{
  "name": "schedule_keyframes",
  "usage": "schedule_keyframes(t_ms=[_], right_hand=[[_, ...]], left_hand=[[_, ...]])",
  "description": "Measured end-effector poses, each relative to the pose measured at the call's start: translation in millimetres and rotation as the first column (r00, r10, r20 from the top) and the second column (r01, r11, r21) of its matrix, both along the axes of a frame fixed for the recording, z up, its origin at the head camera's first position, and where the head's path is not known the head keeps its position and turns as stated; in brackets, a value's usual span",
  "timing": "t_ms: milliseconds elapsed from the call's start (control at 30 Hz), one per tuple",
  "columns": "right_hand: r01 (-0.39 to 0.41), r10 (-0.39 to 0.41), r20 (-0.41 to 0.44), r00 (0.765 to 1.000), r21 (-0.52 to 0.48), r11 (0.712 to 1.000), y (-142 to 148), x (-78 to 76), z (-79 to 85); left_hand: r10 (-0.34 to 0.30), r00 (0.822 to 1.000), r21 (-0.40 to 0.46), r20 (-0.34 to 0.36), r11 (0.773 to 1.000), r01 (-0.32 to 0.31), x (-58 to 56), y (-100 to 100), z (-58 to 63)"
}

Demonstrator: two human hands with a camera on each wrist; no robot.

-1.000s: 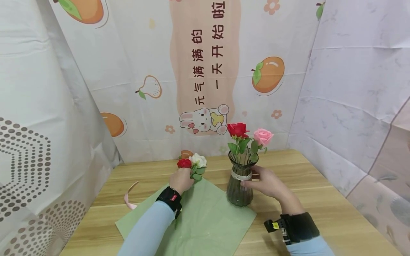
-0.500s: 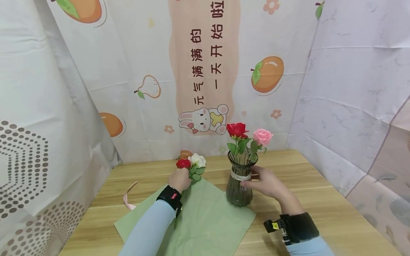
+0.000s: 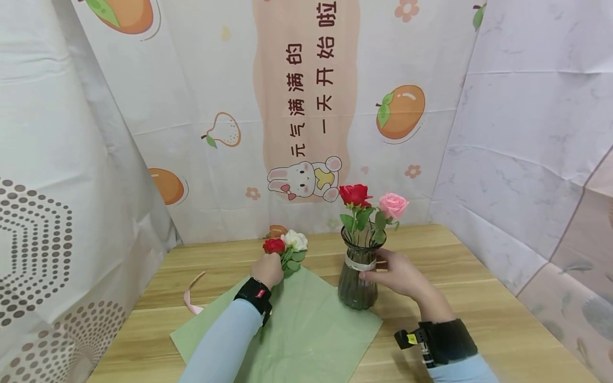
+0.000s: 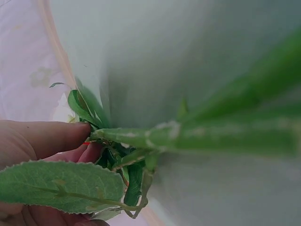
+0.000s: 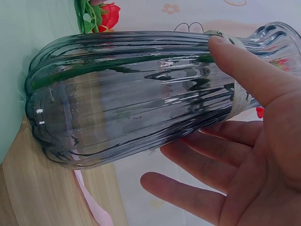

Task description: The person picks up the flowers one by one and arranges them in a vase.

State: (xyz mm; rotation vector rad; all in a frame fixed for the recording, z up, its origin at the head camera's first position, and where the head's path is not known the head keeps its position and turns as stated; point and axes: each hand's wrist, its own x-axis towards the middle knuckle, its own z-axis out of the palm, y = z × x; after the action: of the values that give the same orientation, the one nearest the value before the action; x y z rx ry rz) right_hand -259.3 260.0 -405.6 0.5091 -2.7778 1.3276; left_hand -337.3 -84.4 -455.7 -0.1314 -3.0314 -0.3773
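My left hand (image 3: 267,270) pinches the green stems (image 4: 136,137) of a red rose (image 3: 274,245) and a white rose (image 3: 295,240), low over a sheet of green wrapping paper (image 3: 306,324). A serrated leaf (image 4: 61,186) lies across that hand's fingers in the left wrist view. My right hand (image 3: 399,272) holds a ribbed dark glass vase (image 3: 358,290) around its narrow upper part, thumb on the pale band (image 3: 360,264). The vase stands upright on the paper's right corner. Out of its mouth rise a red rose (image 3: 355,195) and a pink rose (image 3: 394,205).
A pink ribbon (image 3: 190,300) lies on the wooden table (image 3: 455,266) left of the paper. Behind the table hangs a printed cloth (image 3: 215,80), and more cloth hangs along both sides.
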Motion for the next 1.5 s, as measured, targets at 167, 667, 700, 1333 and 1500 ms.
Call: schedule_keyframes(t_ms=[167,667,700,1333,1500], right_hand=[[-0.002,0.002,-0.024,1.000,0.011,1.000,0.3,0.3,0.0],[-0.003,0.003,-0.029,1.000,0.005,1.000,0.3,0.7,-0.1],[-0.003,0.003,-0.028,1.000,0.006,1.000,0.2,0.7,-0.2],[-0.001,0.001,-0.032,1.000,0.012,1.000,0.0,1.8,0.4],[-0.005,0.005,-0.033,0.999,0.009,1.000,-0.1,2.1,1.4]], left_hand=[[-0.001,1.000,0.004,0.013,1.000,0.001,-1.9,0.8,-2.0],[-0.026,0.999,0.088,0.027,0.996,0.023,2.8,-1.6,1.9],[-0.029,0.999,0.100,0.037,0.995,0.025,2.9,-1.7,2.4],[-0.197,0.978,0.294,0.064,0.941,0.171,6.4,-4.4,20.7],[-0.210,0.976,0.334,0.054,0.925,0.180,7.9,-4.6,26.3]])
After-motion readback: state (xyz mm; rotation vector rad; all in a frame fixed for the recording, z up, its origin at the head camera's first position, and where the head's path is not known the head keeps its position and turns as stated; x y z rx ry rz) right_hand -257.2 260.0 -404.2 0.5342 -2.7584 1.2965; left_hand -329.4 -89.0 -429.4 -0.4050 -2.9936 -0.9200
